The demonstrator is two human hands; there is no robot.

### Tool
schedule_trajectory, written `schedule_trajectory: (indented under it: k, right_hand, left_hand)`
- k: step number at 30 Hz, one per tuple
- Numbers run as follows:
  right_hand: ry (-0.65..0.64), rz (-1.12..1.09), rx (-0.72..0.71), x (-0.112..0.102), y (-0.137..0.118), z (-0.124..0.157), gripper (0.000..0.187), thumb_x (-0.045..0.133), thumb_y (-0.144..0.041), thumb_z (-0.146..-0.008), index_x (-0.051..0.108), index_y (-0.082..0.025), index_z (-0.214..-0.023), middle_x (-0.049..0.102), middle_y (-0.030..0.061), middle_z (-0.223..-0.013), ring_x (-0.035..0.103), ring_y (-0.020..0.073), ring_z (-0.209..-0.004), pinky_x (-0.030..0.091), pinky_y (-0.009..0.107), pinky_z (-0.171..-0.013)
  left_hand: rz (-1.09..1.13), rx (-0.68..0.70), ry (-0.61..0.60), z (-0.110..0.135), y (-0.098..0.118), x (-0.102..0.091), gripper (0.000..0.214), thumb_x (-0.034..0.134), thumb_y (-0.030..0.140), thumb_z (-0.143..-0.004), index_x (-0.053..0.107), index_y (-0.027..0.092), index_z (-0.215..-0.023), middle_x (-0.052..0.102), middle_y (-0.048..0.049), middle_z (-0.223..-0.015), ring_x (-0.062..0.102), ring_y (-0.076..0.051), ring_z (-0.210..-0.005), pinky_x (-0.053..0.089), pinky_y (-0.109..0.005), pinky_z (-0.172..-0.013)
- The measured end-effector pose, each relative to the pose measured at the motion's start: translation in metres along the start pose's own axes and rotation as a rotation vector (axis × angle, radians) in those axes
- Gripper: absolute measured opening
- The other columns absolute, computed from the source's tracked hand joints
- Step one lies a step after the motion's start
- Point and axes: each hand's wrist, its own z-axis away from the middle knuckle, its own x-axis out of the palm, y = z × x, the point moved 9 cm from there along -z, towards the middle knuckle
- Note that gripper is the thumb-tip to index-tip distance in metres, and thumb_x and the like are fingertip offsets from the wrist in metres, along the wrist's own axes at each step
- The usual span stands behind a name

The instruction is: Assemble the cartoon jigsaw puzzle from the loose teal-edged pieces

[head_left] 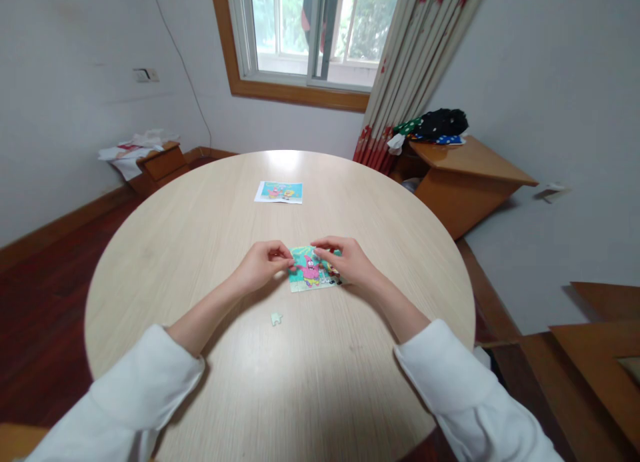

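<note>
A small cartoon jigsaw puzzle (309,271) lies near the middle of the round wooden table (200,235). My left hand (263,265) is curled at the puzzle's left edge, fingertips pinched against it. My right hand (347,259) rests over the puzzle's right side, fingers bent and pressing down on its pieces. One loose pale green piece (276,319) lies on the table in front of my left forearm, apart from both hands.
A printed reference picture (279,192) lies farther back on the table. A wooden side table (465,175) with bundled clothes stands at the right under the curtain. A low wooden box with papers (150,157) sits by the left wall.
</note>
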Motion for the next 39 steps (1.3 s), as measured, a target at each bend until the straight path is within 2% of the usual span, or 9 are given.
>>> schedule_trajectory:
  k: [4, 9, 12, 15, 18, 21, 25, 29, 39]
  right_hand:
    - [-0.121, -0.005, -0.040, 0.025, -0.015, 0.007, 0.017, 0.061, -0.026, -0.079, 0.073, -0.017, -0.086, 0.074, 0.0063, -0.087, 0.064, 0.0160, -0.080, 0.046, 0.030, -0.075]
    - [-0.145, -0.001, -0.056, 0.029, -0.017, 0.007, 0.016, 0.059, -0.026, -0.080, 0.072, -0.017, -0.080, 0.072, 0.0042, -0.079, 0.060, 0.0138, -0.071, 0.044, 0.028, -0.069]
    - [-0.076, -0.009, -0.062, 0.015, -0.014, 0.002, 0.016, 0.058, -0.029, -0.079, 0.069, -0.017, -0.079, 0.070, 0.0028, -0.078, 0.060, 0.0141, -0.072, 0.044, 0.028, -0.069]
    - [0.092, 0.027, -0.033, -0.015, -0.001, -0.005, 0.019, 0.056, -0.032, -0.080, 0.064, -0.018, -0.072, 0.066, 0.0016, -0.073, 0.059, 0.0149, -0.072, 0.045, 0.029, -0.070]
    - [0.167, 0.061, 0.063, -0.040, 0.023, -0.011, 0.021, 0.054, -0.034, -0.078, 0.061, -0.018, -0.065, 0.064, 0.0023, -0.070, 0.059, 0.0157, -0.067, 0.045, 0.030, -0.068]
    - [0.194, 0.131, 0.087, -0.057, 0.039, -0.014, 0.019, 0.058, -0.032, -0.075, 0.061, -0.018, -0.062, 0.064, 0.0042, -0.072, 0.059, 0.0168, -0.068, 0.046, 0.031, -0.069]
    - [0.162, 0.245, 0.040, -0.061, 0.044, -0.016, 0.017, 0.060, -0.028, -0.074, 0.064, -0.018, -0.060, 0.066, 0.0052, -0.073, 0.060, 0.0179, -0.076, 0.046, 0.032, -0.077]
    - [0.142, 0.283, 0.041, -0.062, 0.050, -0.017, 0.016, 0.061, -0.028, -0.075, 0.067, -0.018, -0.063, 0.068, 0.0049, -0.076, 0.060, 0.0177, -0.079, 0.045, 0.032, -0.080]
    - [0.088, 0.322, 0.075, -0.057, 0.060, -0.017, 0.014, 0.064, -0.028, -0.078, 0.070, -0.019, -0.068, 0.067, 0.0051, -0.089, 0.060, 0.0173, -0.087, 0.044, 0.032, -0.084]
  left_hand:
    - [0.015, 0.026, 0.003, 0.001, 0.000, 0.008, 0.019, 0.071, 0.031, -0.065, 0.062, 0.015, -0.067, 0.067, -0.0041, -0.066, 0.064, -0.016, -0.066, 0.050, -0.031, -0.066]
    - [-0.012, 0.072, -0.013, 0.001, 0.000, 0.011, 0.019, 0.070, 0.033, -0.068, 0.062, 0.015, -0.071, 0.068, -0.0035, -0.069, 0.065, -0.017, -0.069, 0.051, -0.032, -0.069]
    - [-0.126, 0.158, -0.010, 0.003, 0.008, 0.011, 0.015, 0.062, 0.031, -0.074, 0.063, 0.016, -0.074, 0.069, -0.0046, -0.075, 0.065, -0.018, -0.075, 0.052, -0.033, -0.074]
    - [-0.370, 0.305, -0.002, 0.010, 0.022, 0.012, 0.014, 0.055, 0.026, -0.080, 0.065, 0.016, -0.079, 0.070, -0.0069, -0.083, 0.065, -0.019, -0.081, 0.051, -0.036, -0.080]
    - [-0.565, 0.430, -0.073, 0.018, 0.030, 0.023, 0.019, 0.050, 0.025, -0.086, 0.067, 0.017, -0.090, 0.071, -0.0095, -0.096, 0.063, -0.020, -0.094, 0.048, -0.039, -0.088]
    - [-0.714, 0.467, -0.153, 0.023, 0.027, 0.033, 0.026, 0.049, 0.027, -0.089, 0.066, 0.020, -0.106, 0.066, -0.0106, -0.118, 0.057, -0.023, -0.113, 0.037, -0.049, -0.104]
    - [-0.869, 0.439, -0.243, 0.024, 0.017, 0.040, 0.035, 0.049, 0.029, -0.090, 0.060, 0.022, -0.123, 0.057, -0.0121, -0.133, 0.049, -0.026, -0.126, 0.026, -0.057, -0.110]
    - [-0.937, 0.430, -0.276, 0.024, 0.014, 0.042, 0.037, 0.047, 0.029, -0.091, 0.061, 0.020, -0.124, 0.054, -0.0154, -0.135, 0.048, -0.028, -0.126, 0.026, -0.056, -0.109]
    - [-0.906, 0.443, -0.277, 0.024, 0.017, 0.041, 0.036, 0.049, 0.028, -0.089, 0.062, 0.021, -0.122, 0.055, -0.0152, -0.133, 0.050, -0.029, -0.123, 0.030, -0.054, -0.107]
